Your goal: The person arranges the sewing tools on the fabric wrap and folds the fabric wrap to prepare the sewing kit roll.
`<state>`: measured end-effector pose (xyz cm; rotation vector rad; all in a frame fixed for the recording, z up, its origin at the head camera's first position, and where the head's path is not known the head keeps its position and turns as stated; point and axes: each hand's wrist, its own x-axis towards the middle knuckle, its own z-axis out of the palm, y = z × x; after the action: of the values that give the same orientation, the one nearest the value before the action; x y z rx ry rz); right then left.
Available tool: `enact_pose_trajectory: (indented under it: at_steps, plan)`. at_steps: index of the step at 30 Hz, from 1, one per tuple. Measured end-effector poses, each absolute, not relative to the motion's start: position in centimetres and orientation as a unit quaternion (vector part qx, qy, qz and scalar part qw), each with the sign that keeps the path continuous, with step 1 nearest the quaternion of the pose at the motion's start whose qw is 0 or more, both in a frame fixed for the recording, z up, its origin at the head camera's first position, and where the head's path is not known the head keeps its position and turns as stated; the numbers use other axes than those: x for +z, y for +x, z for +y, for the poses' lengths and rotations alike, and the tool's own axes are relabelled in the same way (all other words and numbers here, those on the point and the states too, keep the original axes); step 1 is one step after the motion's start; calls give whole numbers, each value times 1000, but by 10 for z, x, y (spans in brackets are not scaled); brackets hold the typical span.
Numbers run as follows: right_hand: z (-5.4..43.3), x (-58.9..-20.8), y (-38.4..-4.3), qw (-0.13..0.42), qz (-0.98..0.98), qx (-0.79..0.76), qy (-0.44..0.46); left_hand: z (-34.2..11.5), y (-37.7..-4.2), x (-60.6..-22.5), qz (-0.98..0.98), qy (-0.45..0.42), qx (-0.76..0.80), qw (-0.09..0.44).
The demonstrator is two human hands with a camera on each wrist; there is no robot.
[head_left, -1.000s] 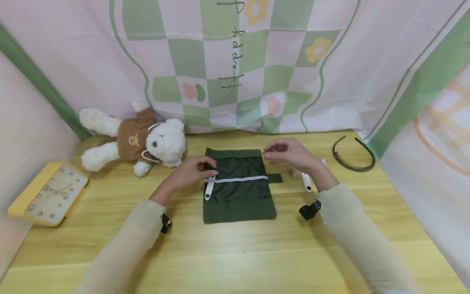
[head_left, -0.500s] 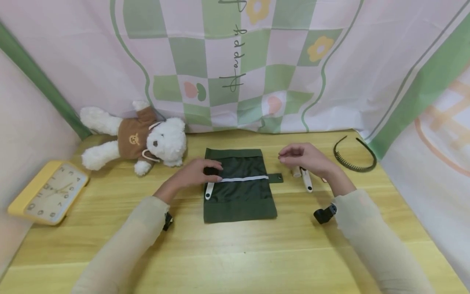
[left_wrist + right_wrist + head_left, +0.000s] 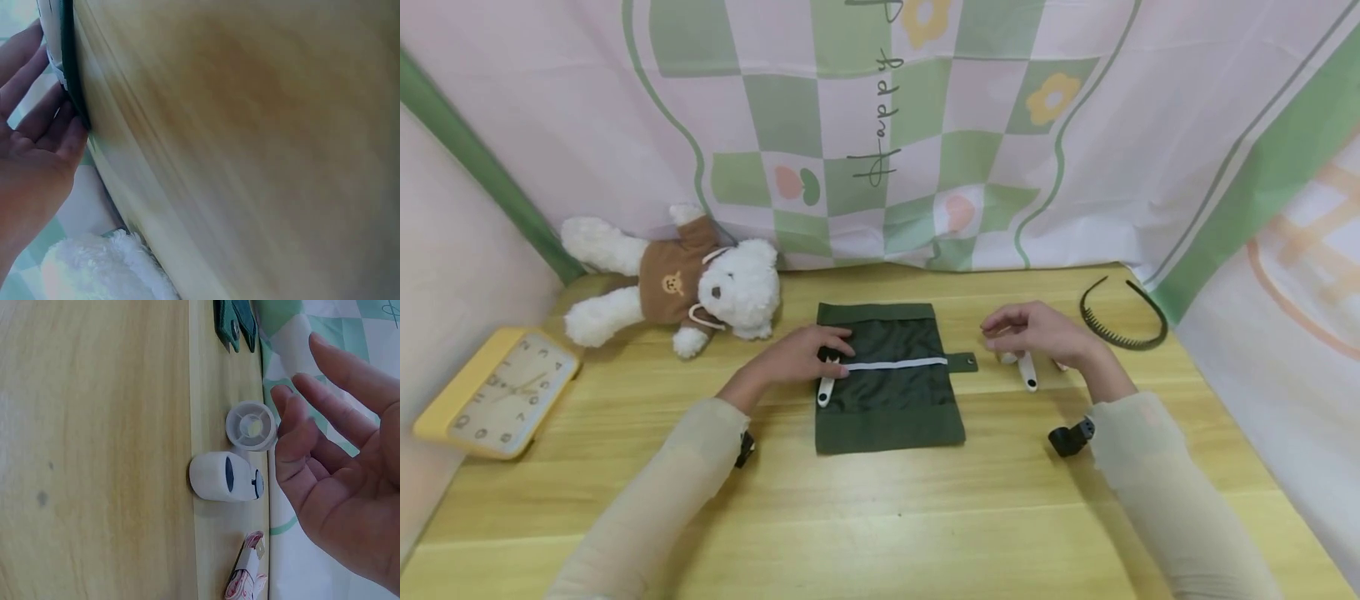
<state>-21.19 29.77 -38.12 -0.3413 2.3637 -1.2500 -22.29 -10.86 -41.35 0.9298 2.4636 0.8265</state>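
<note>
A dark green fabric roll-up pouch (image 3: 887, 429) lies unfolded, a white elastic band (image 3: 898, 364) across its middle. At its left side, a slim white-handled tool (image 3: 825, 392) with a dark dot near its end lies along the fabric, its upper part behind my fingers. My left hand (image 3: 793, 357) rests there, fingers loosely extended at the pouch's edge. My right hand (image 3: 1041, 332) hovers with relaxed, bent fingers and nothing in them. Below it lie a second white tool (image 3: 212, 477) with a black oval, a translucent plastic spool (image 3: 250, 425) and a banded bundle of red-printed tape (image 3: 247, 572).
A snap tab (image 3: 964, 362) sticks out from the pouch's right side. The white plush toy (image 3: 673, 287) in a brown top lies at the back left, near a yellow clock (image 3: 505, 396). A black toothed headband (image 3: 1123, 317) lies at the back right, before a hanging checked cloth (image 3: 880, 108).
My right hand has moved right, away from the pouch, to above the white tool and spool. My left hand has shifted slightly and stays at the pouch's left side.
</note>
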Motion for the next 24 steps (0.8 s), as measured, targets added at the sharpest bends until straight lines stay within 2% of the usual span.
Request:
enact_pose_trajectory:
  at_steps: [9,18,24]
  plan:
    - [305,-381,-209,201,872,-428,-125,-108,-222,-411,878,337,281,193]
    - [306,-385,-207,231,882,-389,-129,-108,-222,-412,878,337,281,190]
    - [303,-385,-207,232,878,-397,-131,-108,-223,-415,877,333,289,192]
